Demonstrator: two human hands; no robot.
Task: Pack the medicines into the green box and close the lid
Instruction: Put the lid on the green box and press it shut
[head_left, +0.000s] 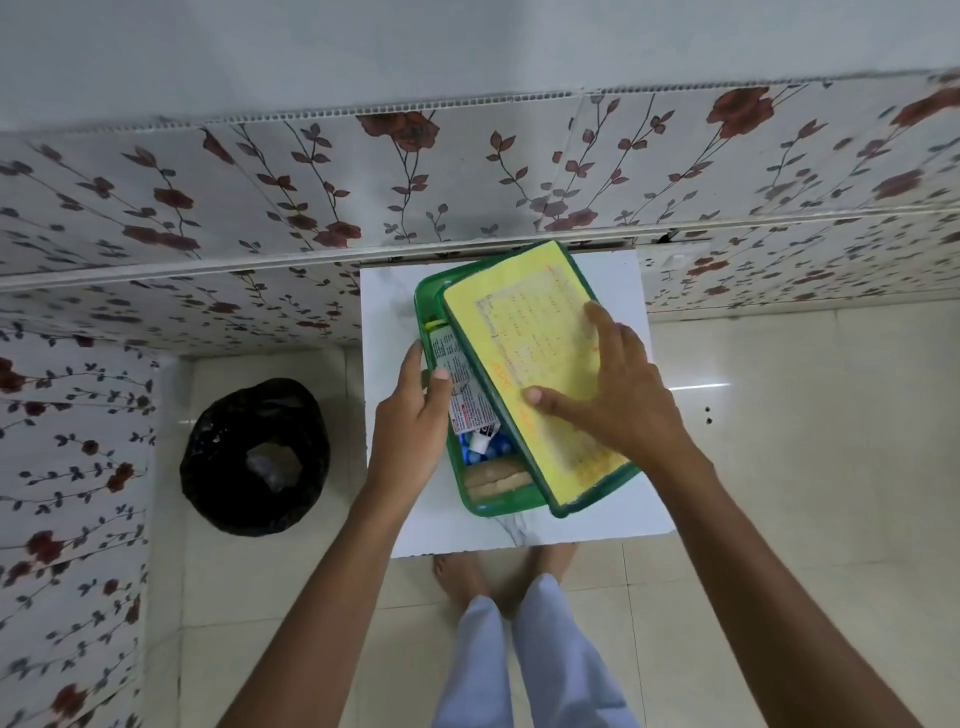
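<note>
White table (395, 312) against a floral wall: we steady the box (427, 301) there with our left hand (410, 423) gripping its left wall, while our right hand (605, 387) lies flat on the lid (524, 312), set askew. Medicines (462, 384) sit packed in the open strip, and the tall carton may jam the lid if we press now

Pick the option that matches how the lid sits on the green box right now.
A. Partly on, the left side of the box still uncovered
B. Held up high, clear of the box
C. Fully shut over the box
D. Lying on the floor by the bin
A: the lid lies askew under the right hand, while medicines still show in the green box beside the left hand.
</note>
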